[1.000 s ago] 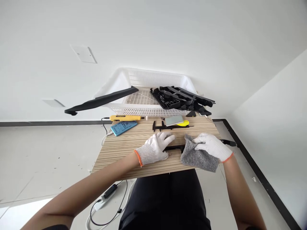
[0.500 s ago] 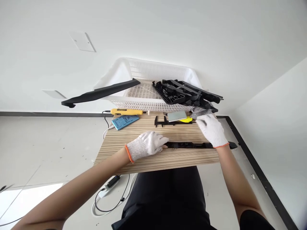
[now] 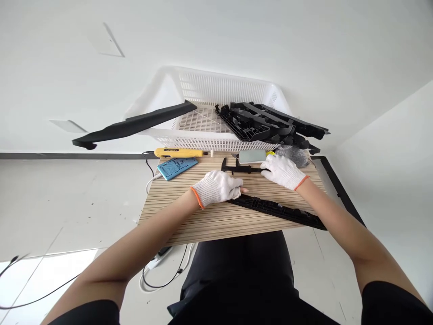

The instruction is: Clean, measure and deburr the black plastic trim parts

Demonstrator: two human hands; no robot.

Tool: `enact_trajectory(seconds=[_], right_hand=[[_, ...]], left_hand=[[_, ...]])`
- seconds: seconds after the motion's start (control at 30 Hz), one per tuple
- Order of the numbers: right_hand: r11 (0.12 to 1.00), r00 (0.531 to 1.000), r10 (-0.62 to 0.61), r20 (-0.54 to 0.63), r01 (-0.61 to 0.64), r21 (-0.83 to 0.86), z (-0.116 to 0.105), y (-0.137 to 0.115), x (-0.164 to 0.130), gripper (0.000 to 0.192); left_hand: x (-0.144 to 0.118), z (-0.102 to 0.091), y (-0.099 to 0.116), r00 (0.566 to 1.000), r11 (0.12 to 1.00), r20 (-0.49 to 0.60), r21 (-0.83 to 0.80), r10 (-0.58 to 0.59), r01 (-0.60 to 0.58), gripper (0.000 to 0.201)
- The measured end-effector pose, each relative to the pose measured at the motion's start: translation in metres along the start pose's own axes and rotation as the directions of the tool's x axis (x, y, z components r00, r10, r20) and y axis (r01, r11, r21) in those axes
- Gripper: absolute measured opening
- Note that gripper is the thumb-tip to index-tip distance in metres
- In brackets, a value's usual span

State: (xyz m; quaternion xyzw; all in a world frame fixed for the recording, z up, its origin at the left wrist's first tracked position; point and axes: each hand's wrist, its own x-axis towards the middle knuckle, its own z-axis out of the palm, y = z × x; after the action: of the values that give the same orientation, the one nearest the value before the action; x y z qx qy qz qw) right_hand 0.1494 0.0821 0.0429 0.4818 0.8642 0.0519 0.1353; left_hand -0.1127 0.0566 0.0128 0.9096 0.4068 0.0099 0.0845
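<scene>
My left hand point(image 3: 219, 186), in a white knit glove with a bare fingertip showing, is closed at the left end of a long black plastic trim strip point(image 3: 270, 207). The strip lies slantwise on the table, its right end passing beneath my right forearm. My right hand point(image 3: 283, 171), gloved too, has its fingers closed on the right end of a black caliper point(image 3: 241, 169), whose jaws point left. Behind that hand, a yellow-handled knife point(image 3: 270, 153) is mostly hidden by a grey-green rectangular block point(image 3: 252, 156).
A white plastic basket point(image 3: 216, 141) stands behind the table point(image 3: 189, 221), with several black trim parts point(image 3: 267, 122) piled at its right and one long strip point(image 3: 135, 124) over its left rim. A yellow tool point(image 3: 179, 152), a blue phone-like slab point(image 3: 177, 168) and a grey wad point(image 3: 293, 155) lie nearby.
My right hand has moved from near the grey wad left onto the caliper's end. The trim strip has swung so its right end lies nearer my body.
</scene>
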Motion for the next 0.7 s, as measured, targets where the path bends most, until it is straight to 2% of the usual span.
enact_trajectory(seconds=[0.13, 0.27, 0.33, 0.47, 0.63, 0.7], right_hand=[[0.998, 0.99, 0.006, 0.144, -0.015, 0.062, -0.015, -0.004, 0.002, 0.022], [0.995, 0.965, 0.003, 0.262, -0.03, 0.097, -0.013, -0.013, -0.002, 0.026], [0.996, 0.972, -0.008, 0.234, -0.012, 0.085, -0.008, -0.016, -0.006, 0.031], [0.995, 0.995, 0.02, 0.101, -0.029, 0.093, -0.001, -0.012, -0.024, 0.033], [0.978, 0.983, 0.173, -0.057, -0.164, 0.128, 0.002, 0.005, -0.065, 0.044], [0.973, 0.977, 0.195, -0.091, -0.18, 0.145, 0.004, 0.009, -0.082, 0.048]], left_hand=[[-0.009, -0.003, -0.003, 0.994, 0.993, -0.012, -0.031, -0.111, 0.111, 0.053], [-0.013, -0.003, -0.003, 0.989, 0.991, -0.05, 0.002, -0.136, 0.136, 0.06], [-0.013, -0.003, -0.002, 0.987, 0.988, -0.063, 0.014, -0.151, 0.152, 0.062], [-0.012, -0.003, -0.003, 0.979, 0.983, -0.091, 0.004, -0.183, 0.184, 0.059], [-0.009, 0.0, -0.009, 0.966, 0.976, -0.139, -0.009, -0.218, 0.219, 0.058], [-0.008, 0.002, -0.01, 0.961, 0.971, -0.139, -0.031, -0.24, 0.238, 0.057]])
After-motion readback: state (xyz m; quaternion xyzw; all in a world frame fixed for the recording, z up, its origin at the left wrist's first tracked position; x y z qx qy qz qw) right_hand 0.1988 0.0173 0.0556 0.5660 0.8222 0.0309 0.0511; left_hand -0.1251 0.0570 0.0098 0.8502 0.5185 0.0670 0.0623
